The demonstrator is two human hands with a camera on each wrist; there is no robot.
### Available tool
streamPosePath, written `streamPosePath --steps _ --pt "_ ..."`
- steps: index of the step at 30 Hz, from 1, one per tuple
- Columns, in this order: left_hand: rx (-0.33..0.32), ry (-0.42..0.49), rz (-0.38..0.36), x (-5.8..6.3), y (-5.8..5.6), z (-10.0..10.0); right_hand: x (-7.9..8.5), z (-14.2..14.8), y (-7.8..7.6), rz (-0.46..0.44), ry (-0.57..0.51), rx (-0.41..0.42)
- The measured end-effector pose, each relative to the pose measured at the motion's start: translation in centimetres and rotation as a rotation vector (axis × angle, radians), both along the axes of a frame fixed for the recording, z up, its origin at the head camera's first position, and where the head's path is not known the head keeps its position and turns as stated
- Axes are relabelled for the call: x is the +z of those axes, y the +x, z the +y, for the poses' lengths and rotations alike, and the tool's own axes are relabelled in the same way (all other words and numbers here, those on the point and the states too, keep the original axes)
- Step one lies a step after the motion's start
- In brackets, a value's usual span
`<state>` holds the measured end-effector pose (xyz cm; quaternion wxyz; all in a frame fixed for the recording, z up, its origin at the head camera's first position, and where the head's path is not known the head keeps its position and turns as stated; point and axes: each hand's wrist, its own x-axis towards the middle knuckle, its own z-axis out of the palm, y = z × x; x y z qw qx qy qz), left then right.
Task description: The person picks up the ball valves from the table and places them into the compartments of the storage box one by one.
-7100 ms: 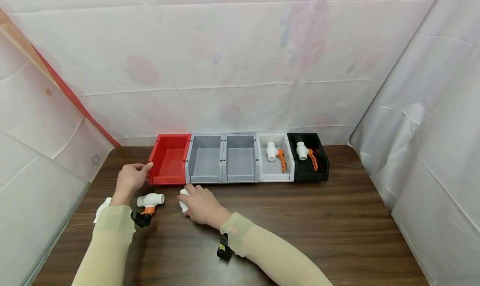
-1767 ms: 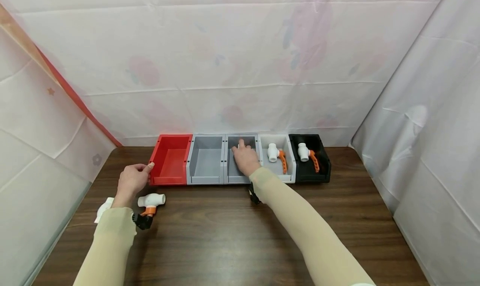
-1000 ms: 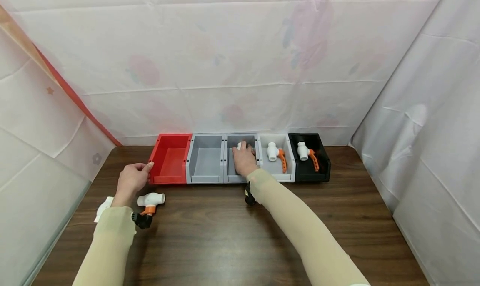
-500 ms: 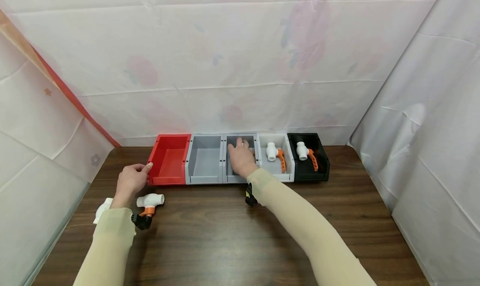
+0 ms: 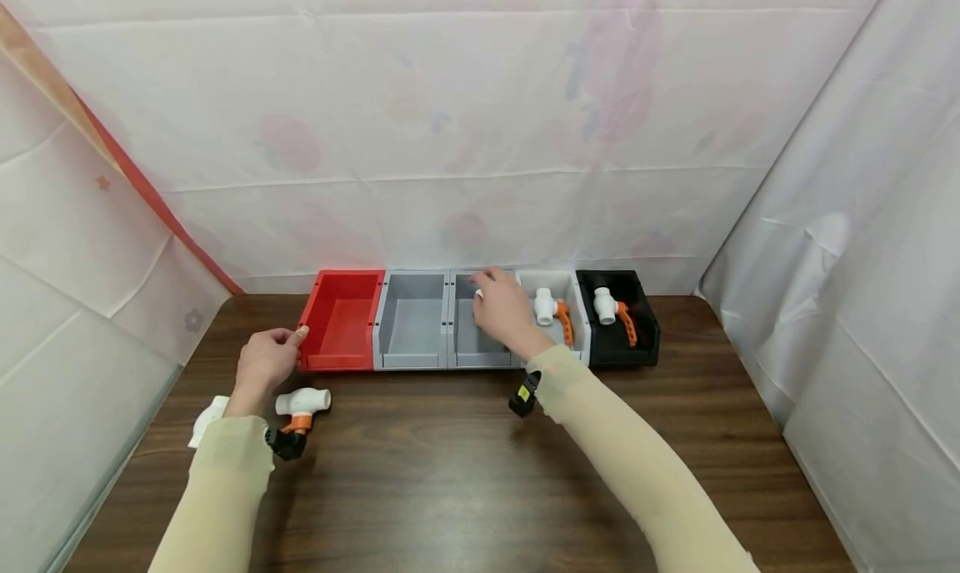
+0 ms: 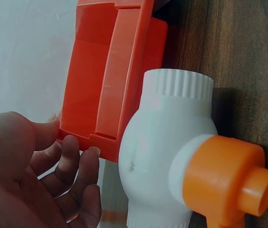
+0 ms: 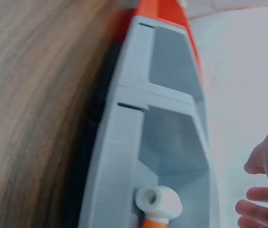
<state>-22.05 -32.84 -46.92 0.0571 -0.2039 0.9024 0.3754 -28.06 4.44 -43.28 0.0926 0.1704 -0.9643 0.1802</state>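
My left hand (image 5: 264, 363) pinches the front left corner of the red bin (image 6: 87, 76) between thumb and fingers. Close by on the table lies a white ball valve (image 6: 165, 147) with an orange handle. My right hand (image 5: 506, 308) hovers over the right-hand grey bin (image 5: 483, 358), its fingers loosely spread and holding nothing. Inside that bin sits another white ball valve (image 7: 160, 202) with an orange part, mostly hidden by the hand in the head view. In the right wrist view the fingers (image 7: 262, 213) are apart from that valve.
The left-hand grey bin (image 5: 411, 359) adjoins the red one. A white bin (image 5: 551, 358) and a black bin (image 5: 626, 356) to the right each hold a valve. A white piece (image 5: 208, 420) lies partly behind the left forearm. A cloth hangs behind the bins.
My right hand carried a white valve from the table into the right-hand grey bin, let go, and has now lifted slightly up and right. The left hand has stayed at the red bin.
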Motion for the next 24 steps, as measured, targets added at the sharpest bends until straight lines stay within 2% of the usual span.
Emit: streamPosePath --steps 7,15,19,24 --pt "0.004 -0.009 -0.008 -0.2 -0.1 0.0 0.9 3.8 0.2 0.011 -0.120 -0.062" --pt "0.008 0.004 -0.013 0.1 -0.2 0.2 1.3 8.2 0.7 0.055 -0.173 -0.151" --pt "0.004 0.011 -0.002 -0.1 -0.1 0.3 1.3 10.9 1.1 0.071 -0.206 -0.188" --pt "-0.001 0.016 -0.002 -0.3 0.1 0.3 0.5 15.2 1.4 0.099 -0.234 -0.249"
